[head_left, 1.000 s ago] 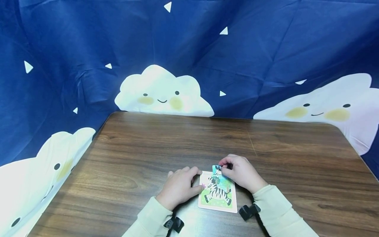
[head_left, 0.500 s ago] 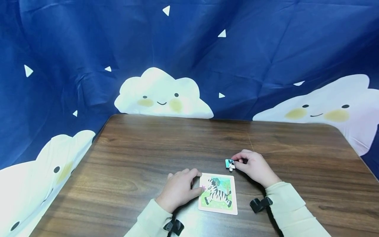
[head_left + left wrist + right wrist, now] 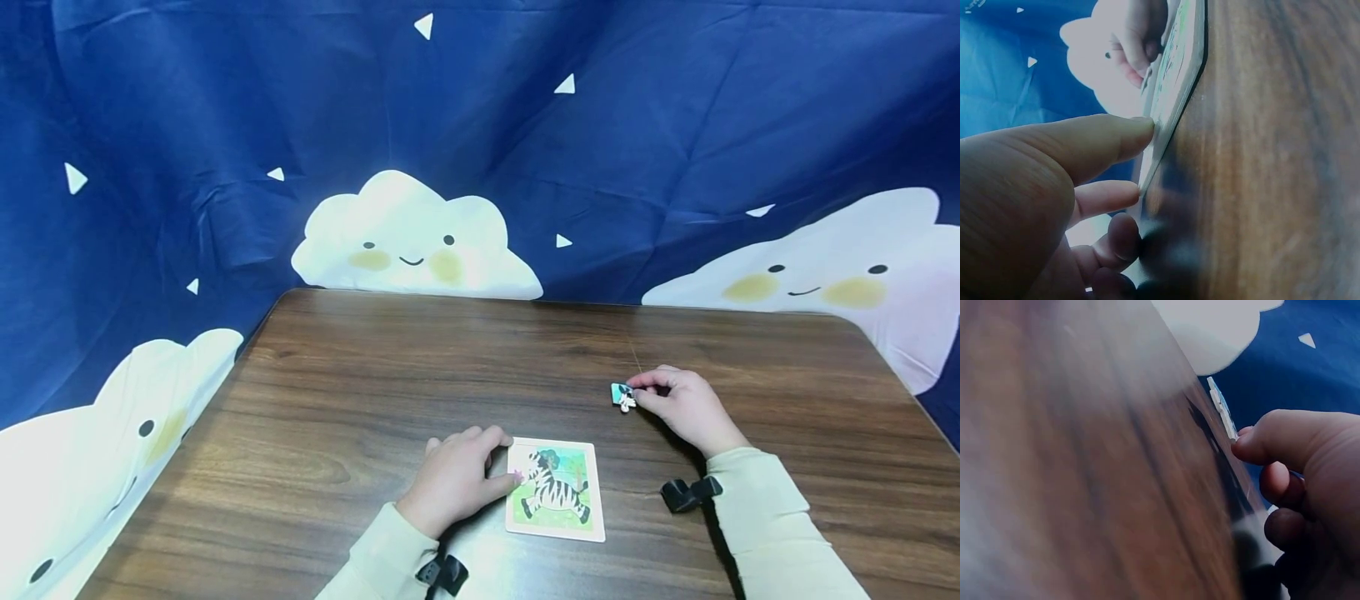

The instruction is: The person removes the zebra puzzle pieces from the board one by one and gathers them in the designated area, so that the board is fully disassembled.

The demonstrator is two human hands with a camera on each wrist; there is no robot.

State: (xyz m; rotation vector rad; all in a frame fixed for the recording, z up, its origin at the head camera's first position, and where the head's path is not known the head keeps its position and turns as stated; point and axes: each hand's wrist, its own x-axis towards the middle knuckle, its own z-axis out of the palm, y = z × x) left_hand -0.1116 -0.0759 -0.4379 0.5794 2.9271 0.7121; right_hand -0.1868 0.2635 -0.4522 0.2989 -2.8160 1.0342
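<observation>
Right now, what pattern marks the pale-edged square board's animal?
White zebra, black stripes; head view best.

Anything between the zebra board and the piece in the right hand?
In the head view, only bare wooden tabletop shows between the zebra board and the piece the right hand pinches.

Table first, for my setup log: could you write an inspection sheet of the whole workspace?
Surface: wood-grain table, thin pale line towards the back
Job's things: zebra board flat on the table; piece apart from it
Clutter: nothing seen
Hands: left hand touches the board's left edge; right hand pinches the piece; black device at each wrist
Cables: nothing clearly seen
Surroundings: blue cloth with white clouds behind the table
</observation>
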